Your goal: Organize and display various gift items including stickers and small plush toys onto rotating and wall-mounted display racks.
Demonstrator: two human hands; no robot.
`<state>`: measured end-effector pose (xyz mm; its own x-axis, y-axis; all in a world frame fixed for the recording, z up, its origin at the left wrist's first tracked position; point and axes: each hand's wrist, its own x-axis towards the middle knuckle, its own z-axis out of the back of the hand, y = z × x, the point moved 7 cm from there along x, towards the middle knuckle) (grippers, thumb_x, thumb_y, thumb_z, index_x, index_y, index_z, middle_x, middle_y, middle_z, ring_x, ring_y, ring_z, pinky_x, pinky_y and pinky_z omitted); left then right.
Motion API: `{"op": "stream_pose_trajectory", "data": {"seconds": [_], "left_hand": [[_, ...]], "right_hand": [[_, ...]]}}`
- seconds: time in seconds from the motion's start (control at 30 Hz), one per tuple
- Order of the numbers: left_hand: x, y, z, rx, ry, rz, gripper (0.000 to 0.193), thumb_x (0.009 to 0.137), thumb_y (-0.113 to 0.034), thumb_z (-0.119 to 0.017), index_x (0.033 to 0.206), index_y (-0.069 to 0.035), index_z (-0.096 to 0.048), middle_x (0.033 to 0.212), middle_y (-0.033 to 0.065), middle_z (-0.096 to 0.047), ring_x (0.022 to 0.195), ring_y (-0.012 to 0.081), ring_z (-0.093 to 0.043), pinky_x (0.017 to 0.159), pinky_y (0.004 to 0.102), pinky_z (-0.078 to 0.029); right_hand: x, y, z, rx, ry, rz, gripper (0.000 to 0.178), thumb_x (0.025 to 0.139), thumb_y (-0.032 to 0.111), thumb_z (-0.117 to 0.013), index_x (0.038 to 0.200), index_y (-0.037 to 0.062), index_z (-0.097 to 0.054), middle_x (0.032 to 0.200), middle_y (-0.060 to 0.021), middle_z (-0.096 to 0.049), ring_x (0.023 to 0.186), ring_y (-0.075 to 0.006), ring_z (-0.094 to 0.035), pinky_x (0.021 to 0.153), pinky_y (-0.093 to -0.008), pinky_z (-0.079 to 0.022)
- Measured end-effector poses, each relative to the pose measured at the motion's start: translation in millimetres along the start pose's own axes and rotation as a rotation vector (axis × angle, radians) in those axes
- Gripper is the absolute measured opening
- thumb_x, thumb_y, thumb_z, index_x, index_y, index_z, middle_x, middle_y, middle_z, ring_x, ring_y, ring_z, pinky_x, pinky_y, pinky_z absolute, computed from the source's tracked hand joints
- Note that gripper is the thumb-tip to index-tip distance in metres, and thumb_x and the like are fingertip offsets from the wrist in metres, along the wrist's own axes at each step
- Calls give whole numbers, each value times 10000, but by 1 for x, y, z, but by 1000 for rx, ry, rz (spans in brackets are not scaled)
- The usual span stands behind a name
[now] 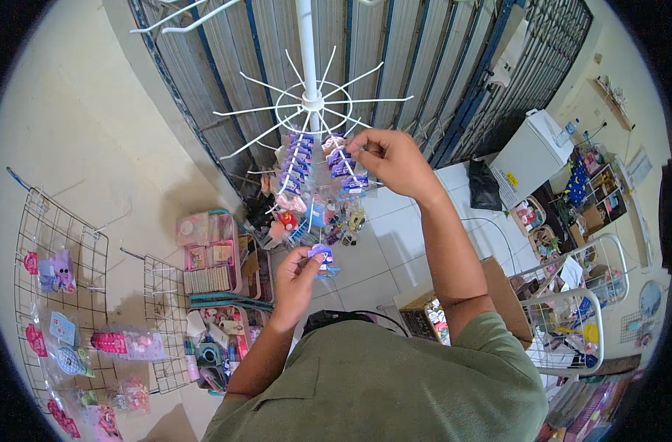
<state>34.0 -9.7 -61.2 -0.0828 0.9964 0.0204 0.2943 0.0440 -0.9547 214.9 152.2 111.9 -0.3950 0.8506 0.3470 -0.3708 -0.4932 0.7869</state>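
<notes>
A small clear packet with a purple header card point(321, 256) is pinched between the thumb and fingers of my left hand point(295, 286), low in front of my chest. Higher up, my right hand point(393, 163) is closed in a pinch at the edge of a row of purple-carded packets point(343, 163) on one prong of a white display rack point(313, 105). Whatever its fingertips hold is too small to make out. To the left, a second row of purple-carded packets point(297, 163) hangs from a neighbouring prong. Other rack prongs spread outward with nothing on them.
Wire grid panels point(93, 243) with bagged trinkets lean at the left wall. Pink bins point(242, 276) of small goods stand below the rack. A cardboard box point(507, 298) and a white wire basket point(600, 324) are to my right. A folding metal gate point(410, 59) closes the background.
</notes>
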Motion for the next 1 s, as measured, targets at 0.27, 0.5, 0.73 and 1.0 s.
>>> {"op": "stream_pose_trajectory", "data": {"seconds": [0.27, 0.5, 0.73, 1.0], "left_hand": [[1, 2, -1, -17, -4, -3, 101, 1003, -103, -625, 1059, -24, -654, 965, 24, -695, 865, 79, -635, 770, 259, -534], [2, 3, -3, -13, -8, 15, 100, 1002, -100, -626, 1059, -24, -655, 973, 28, -700, 865, 83, -642, 764, 262, -538], [5, 5, -2, -21, 0, 6, 92, 1000, -97, -628, 1044, -22, -658, 952, 22, -693, 851, 75, -632, 755, 254, -530], [6, -6, -14, 3, -2, 5, 87, 999, -96, -630, 1034, -19, -653, 941, 19, -688, 839, 73, -625, 750, 248, -525]], "right_hand": [[-7, 2, 0, -37, 82, -12, 137, 862, 67, -701, 984, 7, -718, 581, 53, -438, 558, -44, -377, 508, -262, -316], [-5, 6, -1, -65, 24, -10, 169, 858, 97, -729, 1008, 23, -707, 583, 40, -425, 557, -56, -358, 511, -274, -317], [-31, 8, 6, -66, 193, 41, 210, 837, 81, -724, 1037, 31, -688, 577, 21, -406, 553, -74, -346, 507, -299, -297], [-21, 8, 5, -200, 38, 18, 233, 815, 158, -761, 1021, 71, -693, 584, -76, -525, 509, -212, -466, 537, -351, -391]]}}
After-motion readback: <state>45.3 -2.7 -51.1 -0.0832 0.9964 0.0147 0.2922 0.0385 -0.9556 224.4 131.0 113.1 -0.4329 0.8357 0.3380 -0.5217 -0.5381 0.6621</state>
